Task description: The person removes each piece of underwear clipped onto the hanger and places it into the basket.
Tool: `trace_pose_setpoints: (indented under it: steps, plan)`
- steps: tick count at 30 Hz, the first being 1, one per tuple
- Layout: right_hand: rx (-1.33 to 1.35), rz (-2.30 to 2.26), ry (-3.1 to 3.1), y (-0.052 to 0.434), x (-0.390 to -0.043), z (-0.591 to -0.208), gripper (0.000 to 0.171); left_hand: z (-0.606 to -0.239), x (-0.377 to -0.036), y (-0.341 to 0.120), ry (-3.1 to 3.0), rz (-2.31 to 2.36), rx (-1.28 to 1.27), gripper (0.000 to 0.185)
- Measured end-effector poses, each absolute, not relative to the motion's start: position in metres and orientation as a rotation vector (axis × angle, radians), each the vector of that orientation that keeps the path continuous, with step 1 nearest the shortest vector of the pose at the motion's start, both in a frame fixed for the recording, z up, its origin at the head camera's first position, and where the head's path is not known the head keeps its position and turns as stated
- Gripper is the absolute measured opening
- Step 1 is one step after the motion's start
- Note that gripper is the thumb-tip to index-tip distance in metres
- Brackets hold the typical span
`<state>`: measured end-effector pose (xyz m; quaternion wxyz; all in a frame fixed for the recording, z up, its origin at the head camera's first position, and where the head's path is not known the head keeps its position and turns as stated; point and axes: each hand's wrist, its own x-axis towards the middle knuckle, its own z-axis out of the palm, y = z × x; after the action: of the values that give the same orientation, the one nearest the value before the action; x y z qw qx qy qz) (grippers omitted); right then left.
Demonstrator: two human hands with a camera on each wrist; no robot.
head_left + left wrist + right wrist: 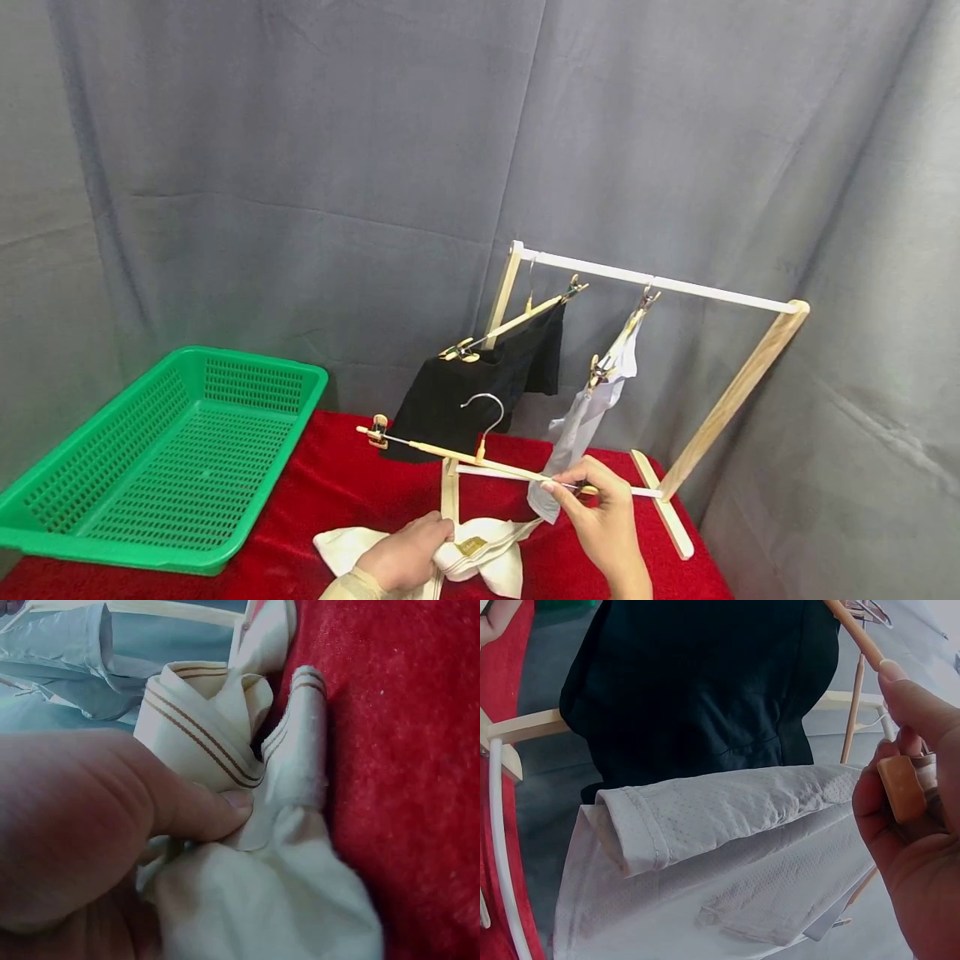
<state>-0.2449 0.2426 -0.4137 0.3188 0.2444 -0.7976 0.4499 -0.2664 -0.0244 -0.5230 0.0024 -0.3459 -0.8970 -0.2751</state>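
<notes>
My left hand (411,550) pinches a cream garment (498,560) low over the red cloth. In the left wrist view the thumb presses on that garment (199,731), which has brown stripe trim. My right hand (606,517) grips one end of a clip hanger (450,450), its metal hook upward and its far clip free of cloth. The right wrist view shows the fingers around the hanger's end clip (901,789). Behind the hanger, a black garment (480,375) and a white garment (588,417) hang from clip hangers.
A wooden rack (742,392) with a white top bar (660,282) stands at the right. At the left sits a green basket (292,433) with slotted walls. Red cloth (300,500) covers the table, and a grey curtain (337,167) hangs behind.
</notes>
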Motion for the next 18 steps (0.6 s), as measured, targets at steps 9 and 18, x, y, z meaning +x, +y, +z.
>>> trace_pose_setpoints:
  steps: [9,18]
  plan:
    - [0.604,1.198,-2.102,0.247,-0.242,-0.41,0.025,-0.523,-0.274,-0.029,-2.83,-0.981,-1.16,0.038]
    - [0.648,1.169,-2.06,0.248,-0.243,-0.41,0.024,-0.498,-0.271,-0.043,-2.704,-0.962,-1.165,0.039]
